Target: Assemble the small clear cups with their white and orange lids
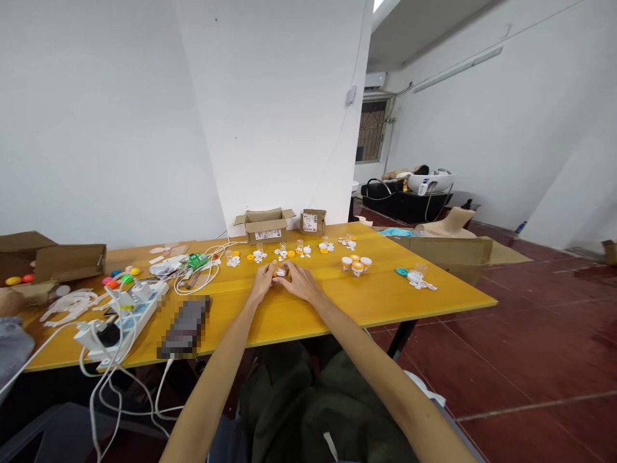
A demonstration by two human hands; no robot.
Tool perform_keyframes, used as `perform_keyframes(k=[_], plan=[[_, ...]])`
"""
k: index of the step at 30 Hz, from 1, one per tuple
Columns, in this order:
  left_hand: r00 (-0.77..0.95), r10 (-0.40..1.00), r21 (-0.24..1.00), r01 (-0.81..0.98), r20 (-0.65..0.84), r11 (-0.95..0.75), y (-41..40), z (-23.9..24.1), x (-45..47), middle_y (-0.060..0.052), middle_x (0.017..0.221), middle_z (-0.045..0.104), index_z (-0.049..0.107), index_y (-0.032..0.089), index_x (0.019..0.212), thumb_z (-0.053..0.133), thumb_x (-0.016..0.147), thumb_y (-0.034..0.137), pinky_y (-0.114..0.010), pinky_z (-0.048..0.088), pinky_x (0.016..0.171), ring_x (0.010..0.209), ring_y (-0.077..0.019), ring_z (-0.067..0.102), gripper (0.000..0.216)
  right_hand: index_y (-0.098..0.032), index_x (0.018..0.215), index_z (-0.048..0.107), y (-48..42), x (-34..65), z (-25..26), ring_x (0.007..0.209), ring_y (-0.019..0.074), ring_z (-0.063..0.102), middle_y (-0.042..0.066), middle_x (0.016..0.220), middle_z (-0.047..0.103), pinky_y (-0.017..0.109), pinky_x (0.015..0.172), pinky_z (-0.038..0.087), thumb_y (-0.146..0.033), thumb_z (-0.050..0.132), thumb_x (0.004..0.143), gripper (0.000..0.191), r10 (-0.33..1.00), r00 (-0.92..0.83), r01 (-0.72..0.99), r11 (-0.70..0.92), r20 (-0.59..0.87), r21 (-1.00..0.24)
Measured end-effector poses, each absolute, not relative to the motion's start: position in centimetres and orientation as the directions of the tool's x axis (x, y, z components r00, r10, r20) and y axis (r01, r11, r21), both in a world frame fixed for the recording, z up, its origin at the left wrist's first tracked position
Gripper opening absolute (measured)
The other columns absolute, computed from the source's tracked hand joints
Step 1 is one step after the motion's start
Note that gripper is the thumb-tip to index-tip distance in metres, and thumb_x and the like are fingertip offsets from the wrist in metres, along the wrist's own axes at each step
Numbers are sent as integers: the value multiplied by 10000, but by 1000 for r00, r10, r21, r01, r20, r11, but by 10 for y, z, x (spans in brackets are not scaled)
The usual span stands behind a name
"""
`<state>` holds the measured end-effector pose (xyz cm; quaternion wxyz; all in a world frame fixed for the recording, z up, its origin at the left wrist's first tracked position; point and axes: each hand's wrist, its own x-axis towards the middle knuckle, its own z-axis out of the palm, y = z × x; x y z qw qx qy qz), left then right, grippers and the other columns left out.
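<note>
Across the upper half of the frame run the white walls (96, 128) of a bare room, with a white pillar (279, 109) at upper centre. A red tiled floor (506, 360) fills the lower right. A yellow table (385, 296) spans the middle from the left edge to right of centre. Its left end is cut off by the frame, and its underside is dark.

Right of centre, a flat cardboard sheet (457, 247) lies past the table's far right corner. A brown carton (53, 260) sits at the left edge, and an open cardboard box (265, 225) and a smaller box (313, 222) stand against the pillar. A white power strip (137, 308) lies at lower left with white cables (110, 386) spilling over the table edge. Beside it, a pixelated patch (184, 326) hides whatever is there.

At the centre of the frame, the left hand (263, 281) and right hand (299, 281) meet on the tabletop. Their fingertips are closed from both sides on a small orange item (281, 272), which sits low over the table between them. It is too small and too covered by fingers to identify.

Just right of the hands stands a cluster of small orange-lidded jars (355, 263). Tiny white and orange pieces (289, 252) lie in a row behind the hands, too small to make out. Coloured balls (120, 278) rest at the left.
</note>
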<state>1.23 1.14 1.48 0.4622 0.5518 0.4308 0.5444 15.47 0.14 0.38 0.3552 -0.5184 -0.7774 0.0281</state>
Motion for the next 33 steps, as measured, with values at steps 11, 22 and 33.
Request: perform_keyframes(k=[11,22,33], plan=[[50,975,976,-1,217,-217,7,18,12,70,459,400,498,190,564,757,736,563,-200,297,417,436,-76,374,486,-233,976,644,0,155,5,839,219,665,57,915,713,290,711,443,-387,583,948,168,821,-245,790,478,515,-385],[108,979,985,-3,172,-173,5,21,10,52,491,470,532,187,600,742,732,549,-195,298,416,436,-77,417,440,-235,975,658,5,157,4,777,190,650,47,945,722,282,709,451,-325,590,937,119,827,-212,741,484,521,-466],[96,986,985,98,133,-143,-1,29,15,66,447,410,564,188,623,684,742,650,-202,257,408,412,-74,352,492,-248,1020,641,13,162,-8,755,185,628,46,1007,692,277,673,455,-212,621,890,136,716,-247,685,606,653,-405]])
